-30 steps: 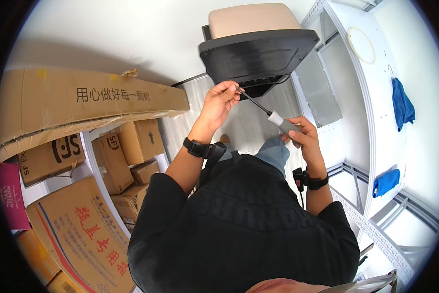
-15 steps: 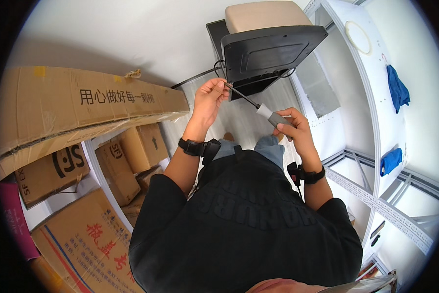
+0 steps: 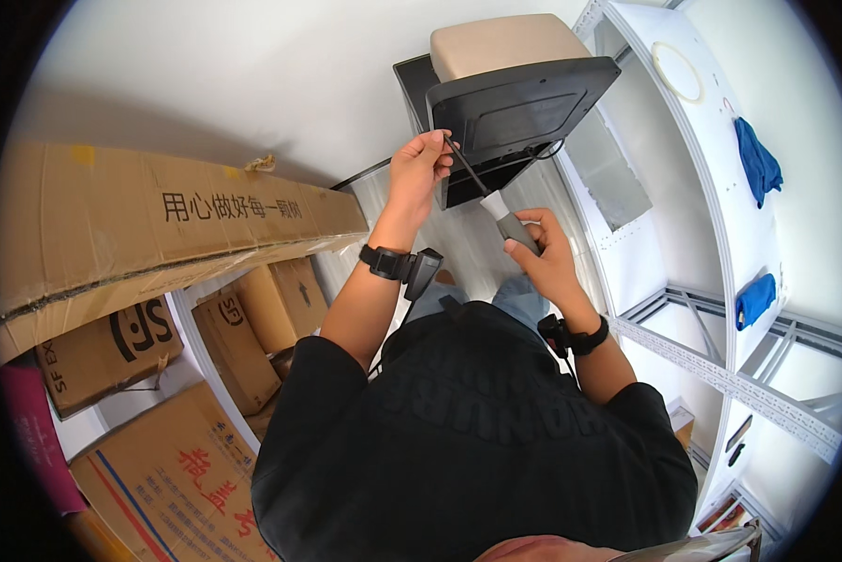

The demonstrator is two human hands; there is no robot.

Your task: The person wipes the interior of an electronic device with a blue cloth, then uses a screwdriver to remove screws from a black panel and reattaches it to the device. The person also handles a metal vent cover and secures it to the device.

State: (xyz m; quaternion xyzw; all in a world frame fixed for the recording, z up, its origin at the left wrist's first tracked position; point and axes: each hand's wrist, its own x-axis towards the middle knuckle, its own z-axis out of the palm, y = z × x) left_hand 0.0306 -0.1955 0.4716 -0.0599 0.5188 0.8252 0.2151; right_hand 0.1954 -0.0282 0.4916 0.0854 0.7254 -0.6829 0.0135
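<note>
My right hand [image 3: 547, 258] is wrapped round the grey and white handle of a screwdriver [image 3: 498, 210]. Its dark shaft slants up and away to the left. My left hand [image 3: 415, 176] is pinched closed right at the shaft's tip; the fingers hide whatever small thing may be held there. Just beyond both hands stands a black panel [image 3: 524, 108] with a recessed outline and a beige cushion-like block [image 3: 510, 44] behind it. The left fingertips appear close to the panel's near left corner, though whether they touch it I cannot tell.
On the left, a long cardboard box [image 3: 112, 225] lies above shelves with several cartons [image 3: 187, 468]. To the right rises a white metal rack [image 3: 693, 187] with blue cloths [image 3: 756, 159] hanging on it. Grey flooring [image 3: 374, 192] shows between them.
Both hands and the screwdriver have shifted slightly; the left hand moved up and right, the right hand a little left. The screwdriver now stands steeper in view. The grips look the same.
</note>
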